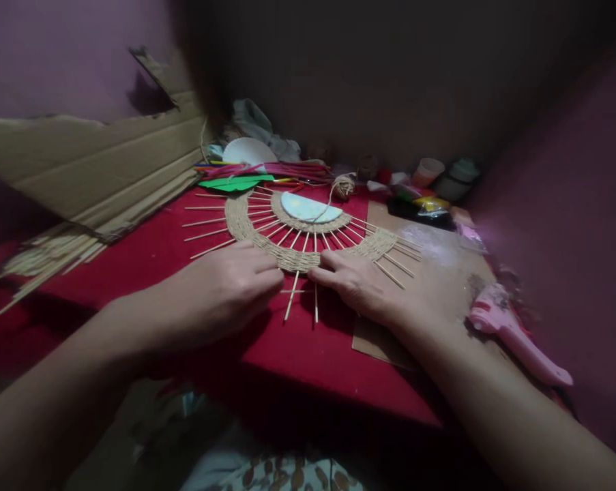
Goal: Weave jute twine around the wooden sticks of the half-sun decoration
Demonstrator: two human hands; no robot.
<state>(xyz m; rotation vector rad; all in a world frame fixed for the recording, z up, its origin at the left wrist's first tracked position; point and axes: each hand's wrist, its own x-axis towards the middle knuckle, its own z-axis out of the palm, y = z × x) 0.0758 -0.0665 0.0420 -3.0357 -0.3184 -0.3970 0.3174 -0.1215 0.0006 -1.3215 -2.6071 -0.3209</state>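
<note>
A half-circle of thin wooden sticks, woven with tan twine into a wide outer band (pixel 293 260), lies on the red-covered table. At its centre sits a pale blue half-disc (pixel 308 208) edged with woven twine. My left hand (pixel 230 286) is closed at the band's near left edge, its fingertips mostly hidden. My right hand (pixel 351 279) pinches the band's near edge just to the right, thumb and fingers against the weave. Between the hands, bare stick ends (pixel 291 300) point toward me. A ball of twine (pixel 343 187) rests behind, a strand trailing over the half-disc.
Loose sticks (pixel 56 256) and cardboard (pixel 93 157) lean at the left. A pink glue gun (pixel 517 334) lies on the right near a cardboard sheet (pixel 384 344). Green sheets (pixel 233 183), an orange cup (pixel 429 170) and a grey-lidded container (pixel 458 179) stand along the back.
</note>
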